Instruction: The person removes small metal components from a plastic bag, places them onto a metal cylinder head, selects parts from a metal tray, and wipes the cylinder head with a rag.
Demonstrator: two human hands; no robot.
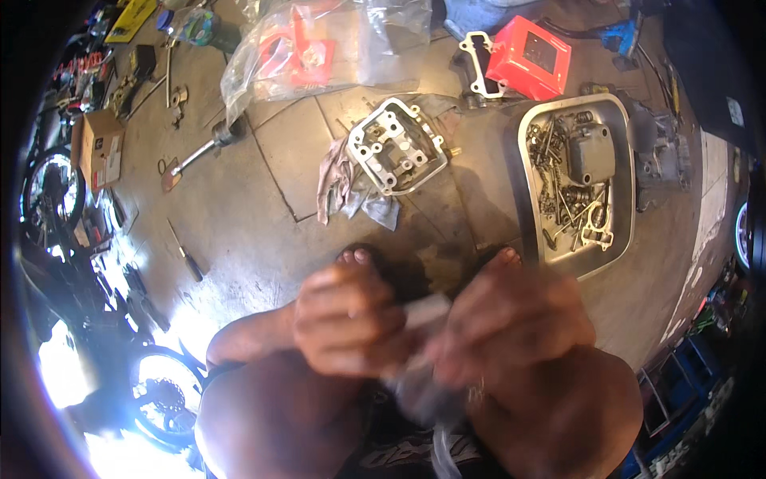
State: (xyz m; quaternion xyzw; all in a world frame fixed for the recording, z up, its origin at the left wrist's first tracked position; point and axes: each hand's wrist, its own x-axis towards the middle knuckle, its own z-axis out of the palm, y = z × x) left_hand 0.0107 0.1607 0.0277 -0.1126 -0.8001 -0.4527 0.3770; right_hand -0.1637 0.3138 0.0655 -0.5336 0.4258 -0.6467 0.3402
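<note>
My left hand (347,323) and my right hand (515,319) are close together above my lap, both blurred by motion. Their fingers are closed on a small clear plastic bag (431,395), which hangs down between my knees. A pale piece of it shows between the two hands; what the bag contains, if anything, is too smeared to tell. On the floor beyond my feet, a metal engine cylinder head (391,152) lies with its open side up. A crumpled rag (335,180) is tucked against its left side.
At right stands a metal tray (627,199) with bolts, springs and a grey engine cover. Behind are a red box (531,60), a gasket (479,64) and a large clear plastic bag (239,80). A screwdriver (190,259) lies at left, near motorcycle wheels (163,399).
</note>
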